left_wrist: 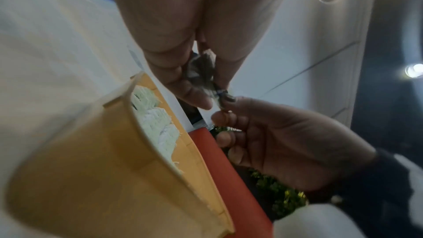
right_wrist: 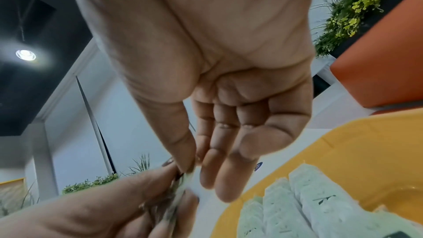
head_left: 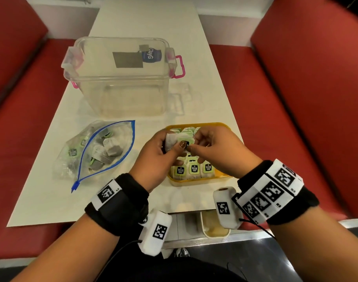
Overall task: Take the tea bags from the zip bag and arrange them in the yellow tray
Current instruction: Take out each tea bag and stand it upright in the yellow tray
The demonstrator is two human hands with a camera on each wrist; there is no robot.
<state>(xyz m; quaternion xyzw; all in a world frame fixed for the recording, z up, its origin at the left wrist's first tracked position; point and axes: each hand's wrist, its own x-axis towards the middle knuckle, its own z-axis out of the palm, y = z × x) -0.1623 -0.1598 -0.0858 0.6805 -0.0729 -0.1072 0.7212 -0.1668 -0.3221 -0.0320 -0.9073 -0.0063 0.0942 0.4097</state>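
Both hands hold one tea bag [head_left: 179, 139] just above the yellow tray [head_left: 196, 181]. My left hand [head_left: 174, 145] grips the pouch [left_wrist: 201, 71] between thumb and fingers. My right hand [head_left: 191, 147] pinches the bag's tagged edge [right_wrist: 186, 176] with thumb and forefinger, its other fingers straight. Inside the tray, tea bags [head_left: 193, 169] stand in rows with green tags facing me; the hands hide the middle rows. The zip bag [head_left: 96, 151] lies open to the tray's left, blue zip strip up, with several tea bags inside.
A clear lidded box [head_left: 123, 78] with pink latches stands behind the zip bag and tray. The white table [head_left: 51, 200] is narrow, with red benches [head_left: 296, 98] on both sides. A small cream bin [head_left: 214, 228] sits below the near table edge.
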